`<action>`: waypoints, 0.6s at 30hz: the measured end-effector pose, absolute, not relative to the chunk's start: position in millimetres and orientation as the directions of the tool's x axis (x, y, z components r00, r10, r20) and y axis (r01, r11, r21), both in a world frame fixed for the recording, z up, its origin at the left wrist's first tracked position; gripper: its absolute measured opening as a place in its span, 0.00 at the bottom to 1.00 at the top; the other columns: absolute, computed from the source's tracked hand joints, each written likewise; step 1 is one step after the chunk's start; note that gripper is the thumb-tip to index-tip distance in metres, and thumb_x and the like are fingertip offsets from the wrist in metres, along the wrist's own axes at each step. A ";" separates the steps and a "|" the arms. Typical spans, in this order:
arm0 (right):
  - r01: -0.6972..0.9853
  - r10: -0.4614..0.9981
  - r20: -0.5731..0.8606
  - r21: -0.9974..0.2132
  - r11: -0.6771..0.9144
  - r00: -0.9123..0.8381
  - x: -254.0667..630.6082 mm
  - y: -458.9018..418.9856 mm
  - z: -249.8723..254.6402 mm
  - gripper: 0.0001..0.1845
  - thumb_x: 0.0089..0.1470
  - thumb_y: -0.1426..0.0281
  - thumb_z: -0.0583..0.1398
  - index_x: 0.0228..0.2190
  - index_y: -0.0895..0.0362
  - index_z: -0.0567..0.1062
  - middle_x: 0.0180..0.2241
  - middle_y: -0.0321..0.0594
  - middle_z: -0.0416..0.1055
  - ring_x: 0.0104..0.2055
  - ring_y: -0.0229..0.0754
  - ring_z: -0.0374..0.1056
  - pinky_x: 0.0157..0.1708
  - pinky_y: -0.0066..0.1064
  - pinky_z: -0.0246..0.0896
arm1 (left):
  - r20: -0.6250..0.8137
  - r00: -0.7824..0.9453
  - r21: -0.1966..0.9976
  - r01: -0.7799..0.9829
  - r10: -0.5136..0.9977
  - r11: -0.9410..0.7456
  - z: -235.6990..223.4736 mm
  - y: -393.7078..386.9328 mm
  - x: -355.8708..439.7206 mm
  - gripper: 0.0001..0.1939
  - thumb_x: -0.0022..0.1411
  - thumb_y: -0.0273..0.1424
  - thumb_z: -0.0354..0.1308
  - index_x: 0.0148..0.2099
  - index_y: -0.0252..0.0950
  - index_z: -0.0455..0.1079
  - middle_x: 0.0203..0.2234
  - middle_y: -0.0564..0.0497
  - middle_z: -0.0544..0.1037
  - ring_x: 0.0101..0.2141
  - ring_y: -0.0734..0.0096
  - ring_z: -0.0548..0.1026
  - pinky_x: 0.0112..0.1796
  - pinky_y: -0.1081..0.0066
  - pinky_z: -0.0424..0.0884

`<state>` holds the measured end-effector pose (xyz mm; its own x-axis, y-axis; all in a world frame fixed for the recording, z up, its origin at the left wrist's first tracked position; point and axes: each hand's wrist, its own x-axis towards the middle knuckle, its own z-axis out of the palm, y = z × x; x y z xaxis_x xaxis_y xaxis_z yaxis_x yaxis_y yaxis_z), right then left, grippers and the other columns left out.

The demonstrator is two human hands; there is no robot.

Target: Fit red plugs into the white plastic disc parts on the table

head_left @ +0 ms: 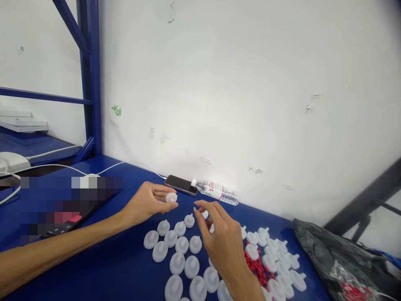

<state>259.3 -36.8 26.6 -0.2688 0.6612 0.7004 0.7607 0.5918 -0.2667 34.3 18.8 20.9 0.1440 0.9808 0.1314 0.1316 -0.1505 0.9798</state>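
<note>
My left hand (149, 202) is closed round a small white plastic cap (171, 197), held at the fingertips above the blue table (119, 267). My right hand (219, 236) hovers just right of it with fingers curled and apart, nothing visible in them, above a set of several white caps (178, 246) laid in rows. More loose white caps (278, 259) lie to the right, beside a heap of small red pieces (255, 265).
A phone (181, 184) on a white cable and a lying water bottle (216, 191) rest against the wall. A black plastic bag (341, 259) sits at right. A dark device (62, 221) lies at left. Blue shelf frame (89, 79) stands behind.
</note>
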 end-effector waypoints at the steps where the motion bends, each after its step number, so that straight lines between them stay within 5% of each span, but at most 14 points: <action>1: 0.763 0.661 0.698 -0.259 0.592 -0.276 259.0 -36.8 26.1 0.10 0.67 0.69 0.55 0.47 0.49 0.73 0.38 0.34 0.75 0.26 0.34 0.68 0.24 0.29 0.55 | 0.130 0.144 0.979 0.138 0.981 -0.149 20.4 19.3 34.4 0.29 0.46 0.38 0.75 0.47 0.26 0.76 0.29 0.45 0.84 0.27 0.63 0.80 0.24 0.73 0.74; 12: 0.775 0.665 0.688 -0.239 0.585 -0.290 258.2 -38.1 30.8 0.10 0.67 0.70 0.53 0.46 0.51 0.73 0.37 0.34 0.74 0.25 0.33 0.67 0.24 0.29 0.55 | 0.119 0.350 0.938 0.268 0.929 -0.221 12.0 25.1 31.8 0.24 0.59 0.48 0.64 0.47 0.32 0.76 0.32 0.45 0.83 0.36 0.58 0.81 0.27 0.72 0.76; 18: 0.769 0.649 0.699 -0.226 0.597 -0.299 256.9 -40.7 29.8 0.12 0.67 0.70 0.52 0.45 0.52 0.74 0.36 0.34 0.74 0.22 0.32 0.66 0.22 0.28 0.54 | 0.254 0.294 0.752 0.539 0.921 -0.379 3.4 31.5 24.2 0.20 0.62 0.49 0.60 0.43 0.38 0.78 0.31 0.48 0.81 0.34 0.60 0.76 0.35 0.67 0.71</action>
<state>256.9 -40.7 29.8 -0.2989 0.6493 0.6993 0.7695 0.5974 -0.2258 24.2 31.5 3.4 0.2942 0.9214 0.2540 0.5393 -0.3795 0.7517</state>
